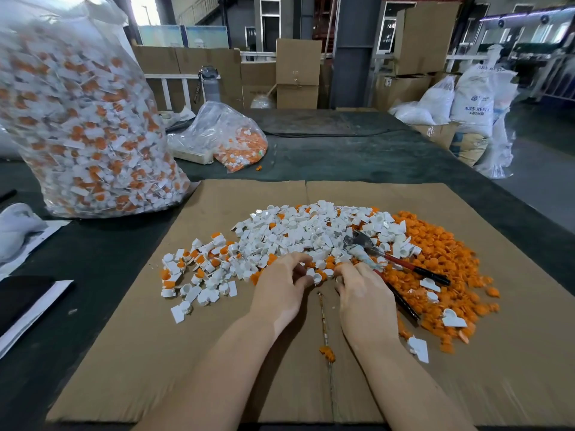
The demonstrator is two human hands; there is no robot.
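Head cam, looking down at both hands near the middle of the frame. My left grip (281, 290) has its fingers curled and pinches a white cap (317, 277) at the near edge of the pile. My right grip (364, 298) is just beside it with the fingers curled in too. There's a bit of white at the fingertips, but I honestly can't tell if it has hold of anything. That hand also lies over one handle of the pliers (404, 262), which have red and black handles and a metal head resting on the parts.

Just above my fingers is the heap of white caps (311, 231). It runs into a spread of loose orange plugs (435, 259) on the right side of the frame. On the left side sits a smaller scatter of white pieces with orange in them (199, 265).

A thin stick (323, 321) lies between my wrists with an orange clump (327, 353) on it. All of this is on a cardboard sheet (124, 353) laid on the dark green counter (342, 157).

A huge clear bag (84, 126) packed with white and orange parts is in the upper left of the frame. A smaller bag (230, 138) slumps behind it toward the middle. Cardboard boxes (297, 73) stand along the top and white sacks (473, 101) are at upper right.
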